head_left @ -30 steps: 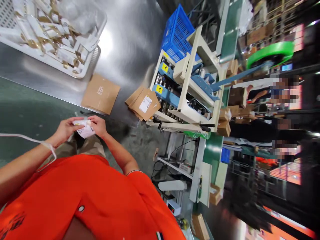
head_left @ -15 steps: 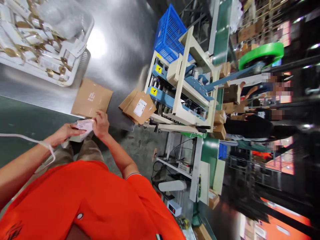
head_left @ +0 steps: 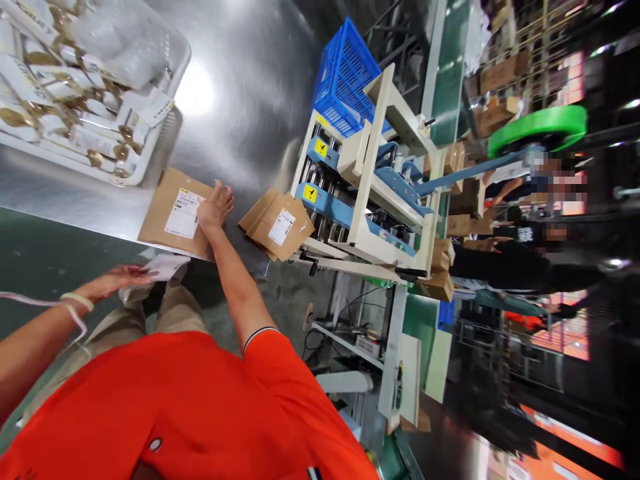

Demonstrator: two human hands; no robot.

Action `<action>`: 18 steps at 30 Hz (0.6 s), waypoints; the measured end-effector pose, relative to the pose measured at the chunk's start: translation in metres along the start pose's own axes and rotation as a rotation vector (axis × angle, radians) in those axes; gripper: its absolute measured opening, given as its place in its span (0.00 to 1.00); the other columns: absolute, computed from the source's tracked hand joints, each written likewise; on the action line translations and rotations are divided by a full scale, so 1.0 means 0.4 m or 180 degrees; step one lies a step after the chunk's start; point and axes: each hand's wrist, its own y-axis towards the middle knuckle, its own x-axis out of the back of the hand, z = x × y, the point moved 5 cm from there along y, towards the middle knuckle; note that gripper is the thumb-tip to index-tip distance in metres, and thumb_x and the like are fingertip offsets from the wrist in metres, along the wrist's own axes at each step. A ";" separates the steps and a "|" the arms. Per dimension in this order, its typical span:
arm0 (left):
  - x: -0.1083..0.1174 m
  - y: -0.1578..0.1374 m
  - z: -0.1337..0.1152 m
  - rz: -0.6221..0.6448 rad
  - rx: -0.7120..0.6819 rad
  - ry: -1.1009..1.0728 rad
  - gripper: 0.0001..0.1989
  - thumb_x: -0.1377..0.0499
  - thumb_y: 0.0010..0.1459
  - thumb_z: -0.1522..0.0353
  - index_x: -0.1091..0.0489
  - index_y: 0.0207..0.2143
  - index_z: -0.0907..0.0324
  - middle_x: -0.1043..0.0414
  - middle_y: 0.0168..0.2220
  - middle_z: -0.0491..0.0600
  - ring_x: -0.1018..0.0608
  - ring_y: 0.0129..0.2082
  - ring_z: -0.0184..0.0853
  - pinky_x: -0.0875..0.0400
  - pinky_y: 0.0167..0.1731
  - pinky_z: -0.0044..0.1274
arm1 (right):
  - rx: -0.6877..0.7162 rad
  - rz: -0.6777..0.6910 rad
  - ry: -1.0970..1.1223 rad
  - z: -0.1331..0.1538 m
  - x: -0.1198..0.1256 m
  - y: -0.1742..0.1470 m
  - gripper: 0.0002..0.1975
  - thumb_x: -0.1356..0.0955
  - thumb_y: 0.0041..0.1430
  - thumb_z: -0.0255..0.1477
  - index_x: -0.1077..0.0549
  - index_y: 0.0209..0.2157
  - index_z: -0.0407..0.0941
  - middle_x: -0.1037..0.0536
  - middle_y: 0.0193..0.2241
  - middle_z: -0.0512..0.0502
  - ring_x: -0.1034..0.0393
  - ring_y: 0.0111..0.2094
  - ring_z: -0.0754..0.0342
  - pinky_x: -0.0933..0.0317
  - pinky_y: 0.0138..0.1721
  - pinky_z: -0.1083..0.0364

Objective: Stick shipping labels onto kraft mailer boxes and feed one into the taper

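A flat brown cardboard mailer [head_left: 154, 217] lies at the near edge of the metal table. On its face is a white printed shipping label [head_left: 181, 213]. My right hand [head_left: 215, 205] rests on the label's right edge and the mailer, fingers stretched out, gripping nothing. Below the table edge, my left hand [head_left: 123, 279] pinches white label paper [head_left: 167, 267] between thumb and fingers. To the right of the mailer lies a small fanned stack of labelled cardboard mailers [head_left: 275, 230].
A white basket [head_left: 181, 73] of white tubes with gold caps stands upper left on the metal table [head_left: 240, 80]. A carton-sealing machine [head_left: 360, 200] with a blue crate [head_left: 345, 73] beyond it stands right. Conveyors, cartons and several people are farther off.
A printed label now lies on the mailer, which was bare of it before. My right hand has left the label paper and moved up onto the mailer. My left hand still holds the paper.
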 end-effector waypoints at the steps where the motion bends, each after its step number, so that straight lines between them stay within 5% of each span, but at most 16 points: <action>1: 0.026 -0.003 0.016 -0.0144 0.0049 0.0194 0.38 0.23 0.22 0.48 0.18 0.34 0.64 0.19 0.44 0.64 0.20 0.49 0.57 0.23 0.44 0.32 | 0.0171 -0.0048 -0.0059 0.014 -0.004 -0.022 0.28 0.34 0.66 0.23 0.36 0.67 0.42 0.42 0.69 0.32 0.52 0.72 0.39 0.48 0.68 0.37; 5: 0.102 -0.041 0.005 -0.0719 -0.0225 0.1119 0.40 0.38 0.33 0.36 0.20 0.34 0.62 0.19 0.41 0.61 0.20 0.44 0.50 0.27 0.39 0.26 | 0.1377 0.0502 -0.0314 0.086 -0.057 -0.114 0.32 0.33 0.69 0.31 0.41 0.70 0.38 0.48 0.73 0.33 0.61 0.76 0.41 0.59 0.73 0.38; 7: 0.095 -0.068 -0.048 -0.0659 -0.0571 0.1406 0.41 0.42 0.39 0.37 0.19 0.38 0.64 0.19 0.39 0.58 0.21 0.35 0.43 0.30 0.34 0.24 | 0.1476 0.0717 -0.0432 0.087 -0.072 -0.133 0.32 0.34 0.70 0.33 0.41 0.70 0.39 0.47 0.73 0.33 0.59 0.75 0.41 0.60 0.73 0.37; 12: 0.049 -0.083 -0.194 -0.0951 -0.1044 0.1917 0.39 0.44 0.57 0.50 0.31 0.64 0.66 0.30 0.22 0.46 0.29 0.24 0.35 0.39 0.29 0.23 | 0.0058 0.0082 -0.0306 -0.038 -0.007 -0.132 0.29 0.37 0.71 0.31 0.39 0.70 0.39 0.42 0.70 0.28 0.50 0.73 0.36 0.50 0.69 0.34; 15: 0.034 -0.045 -0.225 -0.1265 -0.0922 0.2346 0.34 0.44 0.60 0.60 0.34 0.67 0.62 0.32 0.21 0.47 0.28 0.24 0.38 0.42 0.27 0.23 | -0.0773 0.0176 -0.0094 -0.110 -0.003 -0.176 0.23 0.34 0.69 0.32 0.30 0.62 0.40 0.34 0.65 0.29 0.36 0.65 0.35 0.37 0.62 0.37; 18: 0.011 -0.024 -0.229 -0.1261 -0.0965 0.2400 0.33 0.43 0.58 0.58 0.30 0.64 0.60 0.31 0.23 0.49 0.30 0.23 0.37 0.44 0.26 0.23 | -0.0943 0.0222 0.0181 -0.132 -0.021 -0.208 0.18 0.31 0.65 0.31 0.24 0.54 0.41 0.27 0.60 0.32 0.30 0.60 0.38 0.32 0.58 0.41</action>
